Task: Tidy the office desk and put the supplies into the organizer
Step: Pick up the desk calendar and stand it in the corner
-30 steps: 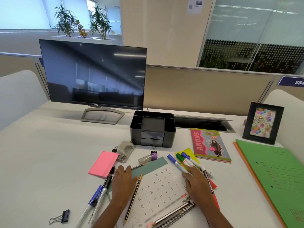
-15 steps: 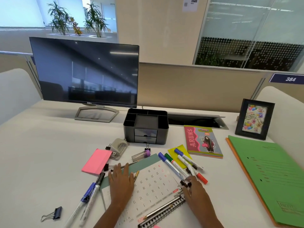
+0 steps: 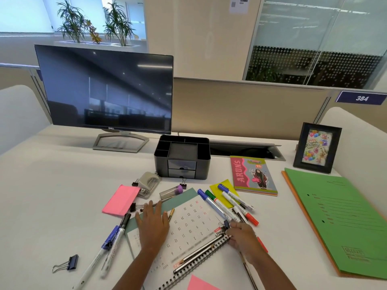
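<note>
Right hand [image 3: 243, 239] left the markers [image 3: 217, 206], now pinches binder clip [image 3: 225, 224], lower centre; left hand [image 3: 152, 225] flat on calendar [image 3: 190, 220]. Organizer [image 3: 202, 166] next.

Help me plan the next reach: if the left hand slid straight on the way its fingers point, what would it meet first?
The left hand, flat on the calendar, would meet the thin dark pen at its fingertips first, then probably the hole punch; depth is unclear.

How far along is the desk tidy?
Nothing done: the organizer compartments look empty. In hand: right hand pinches a binder clip at the edge of the calendar; left hand lies flat on it. Left: markers, pens, sticky notes, hole punch loose on the desk.
</note>
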